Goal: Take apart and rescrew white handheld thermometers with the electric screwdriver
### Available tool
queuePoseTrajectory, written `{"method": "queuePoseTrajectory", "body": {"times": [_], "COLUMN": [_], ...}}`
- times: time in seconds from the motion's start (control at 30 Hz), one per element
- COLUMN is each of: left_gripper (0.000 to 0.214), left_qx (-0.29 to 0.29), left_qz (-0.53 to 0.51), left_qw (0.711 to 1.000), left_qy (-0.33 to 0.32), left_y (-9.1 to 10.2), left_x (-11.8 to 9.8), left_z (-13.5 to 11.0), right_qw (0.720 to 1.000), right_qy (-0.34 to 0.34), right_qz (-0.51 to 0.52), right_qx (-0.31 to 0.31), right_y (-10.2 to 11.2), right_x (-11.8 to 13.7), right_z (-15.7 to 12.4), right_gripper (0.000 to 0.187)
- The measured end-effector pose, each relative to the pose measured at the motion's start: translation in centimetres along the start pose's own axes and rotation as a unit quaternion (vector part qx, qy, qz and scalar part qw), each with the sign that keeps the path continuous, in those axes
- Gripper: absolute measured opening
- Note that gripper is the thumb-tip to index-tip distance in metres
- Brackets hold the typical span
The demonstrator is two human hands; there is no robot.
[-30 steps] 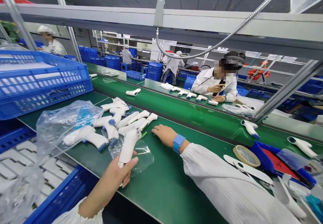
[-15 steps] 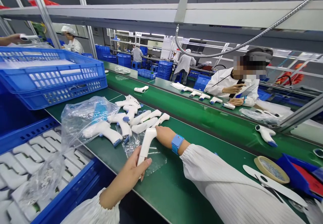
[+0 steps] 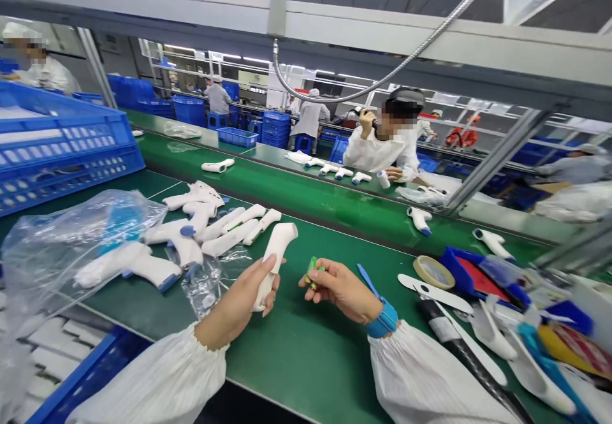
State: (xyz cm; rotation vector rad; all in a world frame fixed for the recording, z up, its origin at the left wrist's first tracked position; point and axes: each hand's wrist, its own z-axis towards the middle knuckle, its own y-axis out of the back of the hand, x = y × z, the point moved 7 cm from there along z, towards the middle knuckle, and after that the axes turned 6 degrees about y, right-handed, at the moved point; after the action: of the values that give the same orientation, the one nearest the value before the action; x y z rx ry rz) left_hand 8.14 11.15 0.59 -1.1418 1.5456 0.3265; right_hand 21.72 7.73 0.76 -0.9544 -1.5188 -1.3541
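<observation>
Thermometer (image 3: 277,248) sits tilted in the left hand (image 3: 241,296), gripped by its lower end above the desk (image 3: 306,354); the right hand (image 3: 342,289) pinches a green piece (image 3: 312,266), partly hidden by fingers.

The right hand (image 3: 342,290) hides most of a small green piece (image 3: 312,263), too small to identify. At nine o'clock the blue crate (image 3: 62,150) runs off the edge; the plastic bag (image 3: 52,233) veils a thermometer (image 3: 102,268).
</observation>
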Motion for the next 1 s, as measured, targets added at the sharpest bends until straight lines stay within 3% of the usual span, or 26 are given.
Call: {"method": "queuePoseTrajectory", "body": {"times": [0.1, 0.17, 0.37, 0.5, 0.67, 0.87, 1.0], "left_gripper": [0.032, 0.030, 0.029, 0.030, 0.029, 0.032, 0.029], "left_qx": [0.070, 0.085, 0.085, 0.103, 0.121, 0.148, 0.121], "left_qz": [-0.049, -0.092, -0.133, -0.122, -0.113, -0.099, -0.115], "left_qw": [0.996, 0.991, 0.986, 0.986, 0.985, 0.983, 0.985], "left_qy": [0.034, 0.049, 0.057, 0.049, 0.046, 0.047, 0.047], "left_y": [-3.5, -5.2, -8.3, -9.0, -9.3, -9.9, -9.5], "left_x": [0.3, 0.7, 2.0, 2.8, 3.3, 3.3, 3.5], "left_z": [2.9, 4.9, 8.2, 7.9, 7.1, 6.4, 6.7], "right_qw": [0.967, 0.946, 0.948, 0.968, 0.966, 0.963, 0.961], "right_qy": [-0.037, -0.041, 0.009, 0.026, 0.040, -0.033, -0.039], "right_qz": [0.235, 0.295, 0.259, 0.139, 0.001, 0.156, 0.162], "right_qx": [-0.093, -0.125, -0.183, -0.205, -0.255, -0.217, -0.220], "right_y": [2.0, 2.9, 3.8, 3.6, 3.7, 2.8, 3.4], "right_x": [-1.4, -1.8, -2.1, -2.2, -1.9, -4.1, -4.8], "right_z": [-2.3, -3.2, -4.2, -4.4, -4.9, -3.8, -3.6], "right_gripper": [0.028, 0.032, 0.035, 0.021, 0.014, 0.023, 0.029]}}
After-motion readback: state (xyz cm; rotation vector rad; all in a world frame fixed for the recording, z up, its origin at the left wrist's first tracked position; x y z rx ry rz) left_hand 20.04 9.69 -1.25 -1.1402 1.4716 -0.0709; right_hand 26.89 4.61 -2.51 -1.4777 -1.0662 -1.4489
